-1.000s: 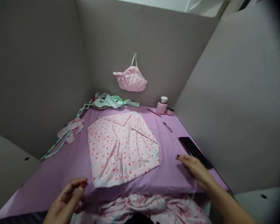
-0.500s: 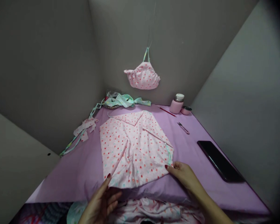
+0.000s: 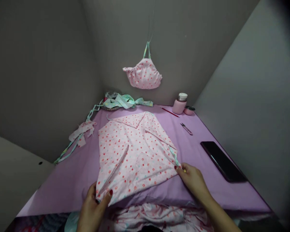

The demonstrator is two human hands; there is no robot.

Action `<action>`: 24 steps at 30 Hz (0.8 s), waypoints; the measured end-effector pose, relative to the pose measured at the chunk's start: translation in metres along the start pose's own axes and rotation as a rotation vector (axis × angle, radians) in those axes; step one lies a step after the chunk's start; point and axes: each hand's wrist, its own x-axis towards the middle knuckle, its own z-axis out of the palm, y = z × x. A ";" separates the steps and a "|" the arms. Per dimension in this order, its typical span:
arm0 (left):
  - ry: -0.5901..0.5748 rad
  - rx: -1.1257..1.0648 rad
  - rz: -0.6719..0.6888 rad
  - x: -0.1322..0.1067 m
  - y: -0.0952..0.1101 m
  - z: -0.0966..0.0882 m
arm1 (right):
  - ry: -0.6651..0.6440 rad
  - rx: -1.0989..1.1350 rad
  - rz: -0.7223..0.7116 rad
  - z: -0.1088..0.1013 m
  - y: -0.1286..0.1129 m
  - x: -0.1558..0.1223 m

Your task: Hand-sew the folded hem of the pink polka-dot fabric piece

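A folded pink cloth with red and teal dots (image 3: 132, 151) lies on the purple table cover (image 3: 70, 174). My left hand (image 3: 94, 209) pinches the cloth's near left corner between thumb and fingers and lifts it a little. My right hand (image 3: 192, 178) grips the cloth's right corner, where a teal trim shows. More of the same dotted fabric (image 3: 154, 219) is bunched below the table's front edge, near my lap.
A small dotted pouch (image 3: 143, 74) hangs on a string from the back wall. Teal and pink fabric scraps (image 3: 122, 101) and strips (image 3: 81, 132) lie at the back left. A pink flask (image 3: 180, 103), its lid (image 3: 189, 110), thread snips (image 3: 186, 129) and a black phone (image 3: 222, 161) lie on the right. Grey partition walls enclose the table.
Both hands moved in from the table's front edge and phone side to the dotted cloth. They have taken hold of its near left and right corners, and the near edge has risen.
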 end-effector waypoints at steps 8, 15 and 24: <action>-0.178 0.578 0.967 -0.014 0.038 0.037 | 0.011 -0.045 0.006 0.004 -0.003 -0.003; -0.567 0.869 0.976 0.005 0.037 0.051 | -0.002 -0.004 0.001 -0.006 0.006 -0.001; -0.517 0.829 0.958 0.010 0.076 0.082 | 0.088 -0.005 -0.381 0.009 -0.041 -0.014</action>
